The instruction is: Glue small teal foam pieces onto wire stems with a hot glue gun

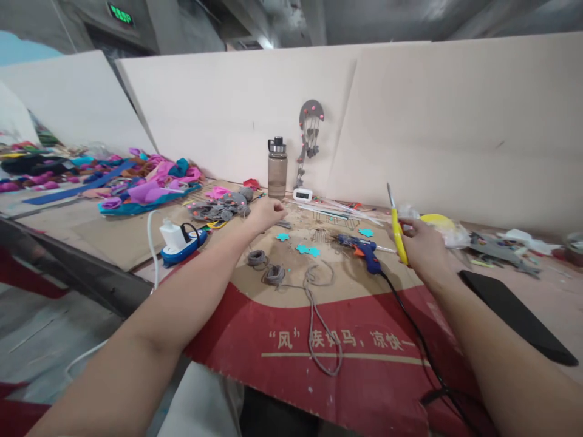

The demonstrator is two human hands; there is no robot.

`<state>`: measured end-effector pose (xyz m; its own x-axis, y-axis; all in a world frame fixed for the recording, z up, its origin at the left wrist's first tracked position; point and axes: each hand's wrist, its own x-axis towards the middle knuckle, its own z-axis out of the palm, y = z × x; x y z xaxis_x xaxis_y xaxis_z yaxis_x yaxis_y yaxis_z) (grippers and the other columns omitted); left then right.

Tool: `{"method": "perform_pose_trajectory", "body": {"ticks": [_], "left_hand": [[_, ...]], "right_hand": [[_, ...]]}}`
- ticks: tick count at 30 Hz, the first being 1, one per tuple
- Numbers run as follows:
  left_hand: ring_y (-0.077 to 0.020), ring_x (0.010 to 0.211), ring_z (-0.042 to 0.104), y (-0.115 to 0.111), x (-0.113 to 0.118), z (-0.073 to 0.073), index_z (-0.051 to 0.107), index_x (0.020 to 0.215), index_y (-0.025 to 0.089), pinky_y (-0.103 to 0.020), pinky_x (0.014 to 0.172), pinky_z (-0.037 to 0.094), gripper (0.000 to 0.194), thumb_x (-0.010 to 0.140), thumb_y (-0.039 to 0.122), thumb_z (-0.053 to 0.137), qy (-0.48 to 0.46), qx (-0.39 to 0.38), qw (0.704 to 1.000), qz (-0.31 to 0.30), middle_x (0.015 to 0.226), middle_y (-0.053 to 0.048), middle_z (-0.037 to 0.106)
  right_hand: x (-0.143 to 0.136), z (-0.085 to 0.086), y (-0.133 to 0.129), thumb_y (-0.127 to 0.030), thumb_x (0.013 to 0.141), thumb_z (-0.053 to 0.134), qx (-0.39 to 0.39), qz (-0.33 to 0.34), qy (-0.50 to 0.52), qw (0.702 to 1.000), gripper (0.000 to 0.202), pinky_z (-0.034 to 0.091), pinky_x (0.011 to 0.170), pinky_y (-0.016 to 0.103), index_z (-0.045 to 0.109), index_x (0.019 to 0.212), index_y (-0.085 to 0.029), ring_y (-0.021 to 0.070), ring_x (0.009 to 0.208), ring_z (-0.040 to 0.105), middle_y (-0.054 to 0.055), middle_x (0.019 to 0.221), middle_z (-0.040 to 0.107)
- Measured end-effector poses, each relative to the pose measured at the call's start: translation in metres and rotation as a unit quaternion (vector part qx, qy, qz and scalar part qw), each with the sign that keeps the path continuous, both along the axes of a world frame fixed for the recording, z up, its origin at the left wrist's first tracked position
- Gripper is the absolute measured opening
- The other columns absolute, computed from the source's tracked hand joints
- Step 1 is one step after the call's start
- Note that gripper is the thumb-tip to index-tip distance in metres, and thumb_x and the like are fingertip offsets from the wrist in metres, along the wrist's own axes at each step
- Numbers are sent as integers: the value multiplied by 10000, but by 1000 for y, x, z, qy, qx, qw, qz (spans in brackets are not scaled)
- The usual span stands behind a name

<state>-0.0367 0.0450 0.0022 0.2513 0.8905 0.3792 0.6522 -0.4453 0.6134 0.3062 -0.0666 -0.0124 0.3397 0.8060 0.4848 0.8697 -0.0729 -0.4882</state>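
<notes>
My right hand (pixel 426 247) is closed around a pair of yellow-handled scissors (pixel 398 237), held upright with the metal tip pointing up. Over the middle of the cardboard, my left hand (pixel 268 214) has its fingers drawn together; whatever they may pinch is too small to make out. Beside it lies a pile of grey felt pieces (pixel 221 207). Several turquoise flower-shaped pieces (pixel 302 249) are spread between my hands. A blue glue gun (pixel 371 260) rests left of the scissors. Two coils of grey cord (pixel 274 275) lie nearer me, with a loose looped length (pixel 314 321) in front.
A water bottle (pixel 277 176) and small digital clock (pixel 302 194) stand by the back board, where a grey crescent hanging (pixel 311 113) is fixed. A blue-and-white power strip (pixel 183 246) sits left, colourful fabric scraps (pixel 155 182) beyond. A black phone-like slab (pixel 514 315) lies right.
</notes>
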Motion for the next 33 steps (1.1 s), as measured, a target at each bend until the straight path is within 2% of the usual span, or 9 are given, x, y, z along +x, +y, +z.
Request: {"method": "perform_pose_trajectory", "body": {"ticks": [2, 4, 8, 12, 16, 21, 24, 28, 33], "left_hand": [[-121, 626, 570, 2, -2, -2, 702, 684, 142, -224, 614, 395, 79, 731, 201, 678, 70, 8, 997, -7, 653, -19, 672], [-132, 655, 589, 1, -1, -4, 725, 715, 146, -226, 628, 401, 85, 721, 225, 695, 122, -17, 992, -33, 685, -26, 696], [-151, 717, 625, -5, -1, -4, 747, 863, 139, -220, 636, 412, 244, 708, 326, 724, 221, -69, 969, -90, 797, -45, 735], [-178, 844, 653, -7, -2, -5, 739, 993, 145, -216, 666, 419, 393, 682, 385, 751, 312, -76, 944, -77, 969, -68, 750], [-184, 880, 657, -5, -2, -6, 754, 961, 154, -221, 690, 419, 327, 708, 360, 718, 342, -68, 934, -79, 986, -72, 752], [-174, 754, 640, -5, -2, -8, 769, 815, 184, -226, 677, 425, 207, 651, 276, 684, 308, -46, 945, -96, 785, -43, 743], [-173, 697, 620, -5, -1, -10, 760, 724, 198, -230, 660, 429, 158, 612, 231, 653, 265, -27, 960, -83, 680, -35, 713], [-152, 590, 573, -2, -3, -11, 719, 617, 170, -231, 584, 403, 128, 640, 165, 593, 229, -18, 972, -51, 582, -33, 666], [-109, 497, 557, 2, -5, -8, 681, 610, 161, -195, 513, 414, 67, 671, 144, 658, 56, -125, 990, -17, 485, 12, 602]], "right_hand": [[8, 0, 1, -318, 795, 551, -38, -45, -40, 997, 445, 485, 717, 360, 673, 1172, -117, 281, 829, 662, 172, 950, 715], [11, -1, 0, -316, 812, 546, -78, -58, -68, 993, 445, 465, 720, 363, 675, 1179, -101, 297, 839, 663, 201, 969, 713], [18, -7, 0, -329, 846, 509, -124, -72, -106, 984, 466, 451, 718, 366, 646, 1224, -93, 307, 834, 674, 212, 973, 713], [28, -15, 2, -418, 814, 539, -158, -89, -144, 973, 495, 462, 757, 380, 662, 1200, -133, 337, 924, 672, 186, 981, 721], [34, -19, 1, -439, 808, 535, -180, -86, -147, 969, 472, 456, 710, 334, 687, 1141, -140, 305, 896, 682, 163, 952, 731], [33, -21, -3, -431, 791, 539, -186, -69, -156, 968, 416, 433, 654, 308, 711, 1037, -144, 272, 808, 684, 144, 871, 732], [32, -20, -4, -462, 787, 531, -207, -58, -167, 962, 411, 434, 646, 321, 717, 990, -157, 284, 801, 682, 146, 862, 731], [34, -20, -1, -465, 805, 519, -239, -65, -181, 952, 406, 430, 626, 331, 720, 955, -145, 304, 803, 684, 170, 885, 729], [41, -21, 5, -444, 815, 525, -266, -44, -203, 941, 402, 441, 665, 346, 708, 1001, -138, 316, 862, 682, 185, 954, 724]]}}
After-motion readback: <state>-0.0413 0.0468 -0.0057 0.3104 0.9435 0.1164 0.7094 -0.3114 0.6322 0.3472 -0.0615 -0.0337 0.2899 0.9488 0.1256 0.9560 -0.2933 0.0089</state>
